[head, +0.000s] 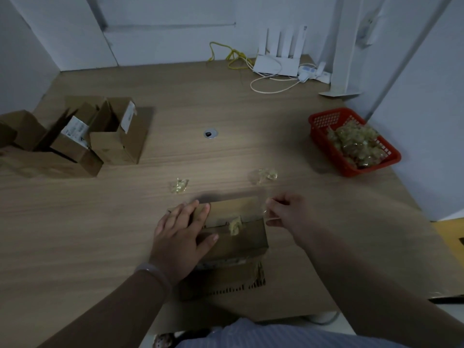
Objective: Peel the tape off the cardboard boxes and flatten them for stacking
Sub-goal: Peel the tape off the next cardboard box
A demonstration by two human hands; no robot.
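Cardboard box (233, 237) lies low in the centre of the frame on the wooden surface (251, 151). The left hand (180, 232) presses flat on its left side, grip open, fingers straight. The right hand (288, 212) pinches clear tape (265, 210) at the box's right edge. Opened boxes (100, 136) stand at left, and a red basket (324, 121) of tape wads sits at right.

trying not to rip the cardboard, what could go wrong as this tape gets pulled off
The right hand pinches clear tape at the right edge of the cardboard box; it may tear short or lift paper off. The left hand only presses flat on the box, so a hard pull could slide it. Loose tape wads lie on the table outside the red basket and could restick.
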